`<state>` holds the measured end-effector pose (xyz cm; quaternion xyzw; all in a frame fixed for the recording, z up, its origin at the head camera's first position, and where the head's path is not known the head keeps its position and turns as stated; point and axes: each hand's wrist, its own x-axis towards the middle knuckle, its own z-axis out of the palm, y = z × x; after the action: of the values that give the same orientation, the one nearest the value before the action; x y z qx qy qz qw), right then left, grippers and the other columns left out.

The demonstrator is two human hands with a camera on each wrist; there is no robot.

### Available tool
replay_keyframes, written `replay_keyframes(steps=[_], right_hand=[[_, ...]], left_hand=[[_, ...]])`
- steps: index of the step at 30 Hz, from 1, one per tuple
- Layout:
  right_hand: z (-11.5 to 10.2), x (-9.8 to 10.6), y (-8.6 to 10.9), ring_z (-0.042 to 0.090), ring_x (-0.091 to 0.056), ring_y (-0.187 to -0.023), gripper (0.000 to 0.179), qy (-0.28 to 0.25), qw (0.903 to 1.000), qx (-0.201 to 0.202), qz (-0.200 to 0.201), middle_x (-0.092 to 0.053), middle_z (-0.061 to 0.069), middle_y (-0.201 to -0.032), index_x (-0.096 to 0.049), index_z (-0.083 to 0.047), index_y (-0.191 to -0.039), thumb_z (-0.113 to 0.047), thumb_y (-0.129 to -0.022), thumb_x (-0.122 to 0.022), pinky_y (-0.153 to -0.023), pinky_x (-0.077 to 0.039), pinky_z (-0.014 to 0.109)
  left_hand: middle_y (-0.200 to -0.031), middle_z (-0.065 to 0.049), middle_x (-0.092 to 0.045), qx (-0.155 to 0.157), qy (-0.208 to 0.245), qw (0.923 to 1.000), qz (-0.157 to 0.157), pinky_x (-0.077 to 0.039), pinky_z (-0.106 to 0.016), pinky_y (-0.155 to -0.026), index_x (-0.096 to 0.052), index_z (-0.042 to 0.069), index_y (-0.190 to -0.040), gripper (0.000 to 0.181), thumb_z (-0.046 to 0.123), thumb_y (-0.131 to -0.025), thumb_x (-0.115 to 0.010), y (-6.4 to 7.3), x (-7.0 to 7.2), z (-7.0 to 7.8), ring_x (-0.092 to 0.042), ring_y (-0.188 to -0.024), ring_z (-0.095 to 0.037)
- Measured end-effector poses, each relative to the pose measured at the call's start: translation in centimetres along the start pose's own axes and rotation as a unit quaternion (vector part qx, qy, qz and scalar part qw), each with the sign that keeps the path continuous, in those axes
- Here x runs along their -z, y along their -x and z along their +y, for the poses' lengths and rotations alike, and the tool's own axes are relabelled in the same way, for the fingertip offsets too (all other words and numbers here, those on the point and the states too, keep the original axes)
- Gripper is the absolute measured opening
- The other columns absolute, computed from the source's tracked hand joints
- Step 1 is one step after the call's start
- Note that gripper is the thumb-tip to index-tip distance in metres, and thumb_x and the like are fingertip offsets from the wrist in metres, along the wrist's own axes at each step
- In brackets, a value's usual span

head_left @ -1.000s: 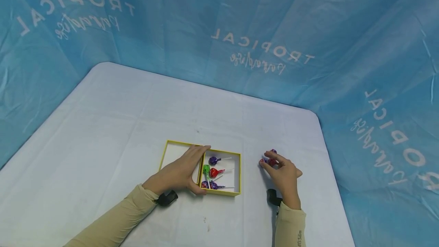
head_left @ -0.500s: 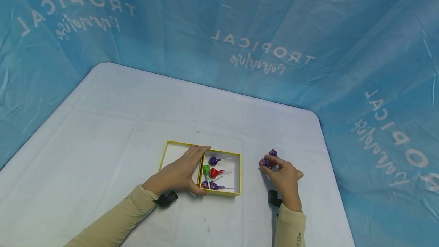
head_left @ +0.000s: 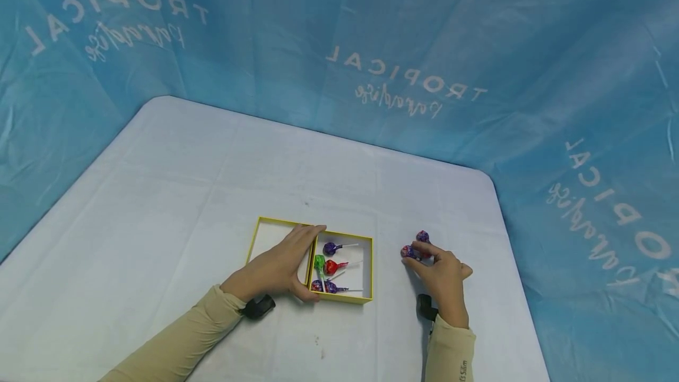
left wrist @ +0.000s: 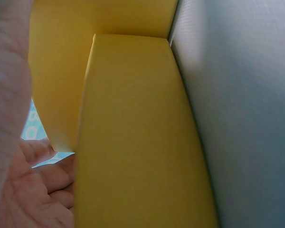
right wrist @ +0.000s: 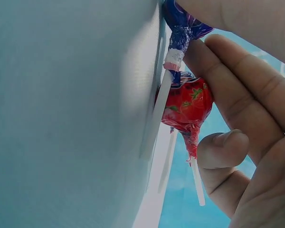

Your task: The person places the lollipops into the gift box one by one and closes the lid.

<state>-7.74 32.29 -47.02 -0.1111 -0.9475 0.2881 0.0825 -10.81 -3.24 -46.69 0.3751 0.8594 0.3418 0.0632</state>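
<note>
My left hand (head_left: 276, 267) grips the yellow-edged box (head_left: 342, 297) near its left wall, thumb at the front and fingers at the back. Its yellow outer sides fill much of the left wrist view. Inside lie a green lollipop (head_left: 319, 262), a red lollipop (head_left: 331, 267) and several purple ones. To the right, my right hand (head_left: 445, 279) pinches the head of a purple-blue lollipop (right wrist: 179, 40) between thumb and forefinger, its white stick pointing down in the right wrist view. Close by the fingers is a strawberry-print red lollipop (right wrist: 187, 102).
Another purple lollipop (head_left: 422, 236) lies just beyond my right fingers. Left of the box, partly under my left hand, lies its open lid (head_left: 265, 240). The white-covered table (head_left: 212, 158) is bordered by blue printed curtains (head_left: 297, 28).
My right thumb and forefinger have come together on the purple-blue lollipop, and the hand has shifted slightly right. My left hand and the box have stayed still.
</note>
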Motion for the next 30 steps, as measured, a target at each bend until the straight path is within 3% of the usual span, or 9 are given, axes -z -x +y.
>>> replay_keyframes(steps=[12,19,30], right_hand=[[-0.2,-0.1,0.2,0.025,-0.058,-0.081,0.031,0.012,0.9999,0.004,0.004,-0.071,0.004,-0.082,-0.082,-0.017,-0.103,-0.028,-0.075,-0.090,-0.080,-0.017,0.047],[-0.6,-0.3,0.7,0.028,-0.057,-0.087,0.032,0.006,1.0000,-0.005,0.001,-0.070,0.007,-0.084,-0.081,-0.015,-0.104,-0.027,-0.076,-0.090,-0.084,-0.017,0.051],[-1.7,-0.6,0.9,0.024,-0.058,-0.084,0.028,0.002,0.9985,0.045,0.030,-0.068,0.005,-0.081,-0.083,-0.018,-0.098,-0.025,-0.073,-0.092,-0.083,-0.016,0.052]], left_hand=[[-0.150,-0.010,-0.041,0.008,0.001,1.0000,-0.003,-0.042,-0.043,-0.112,-0.026,0.004,-0.156,0.129,0.053,-0.058,-0.093,0.3,-0.1,-0.1,-0.037,-0.138,-0.023],[-0.150,-0.010,-0.041,0.007,0.003,0.9999,-0.008,-0.042,-0.043,-0.112,-0.026,0.004,-0.156,0.128,0.052,-0.058,-0.093,0.4,0.0,0.0,-0.037,-0.137,-0.023],[-0.151,-0.009,-0.040,0.016,0.005,0.9998,-0.008,-0.042,-0.044,-0.112,-0.025,0.005,-0.156,0.128,0.051,-0.059,-0.093,0.7,0.2,0.2,-0.036,-0.139,-0.023]])
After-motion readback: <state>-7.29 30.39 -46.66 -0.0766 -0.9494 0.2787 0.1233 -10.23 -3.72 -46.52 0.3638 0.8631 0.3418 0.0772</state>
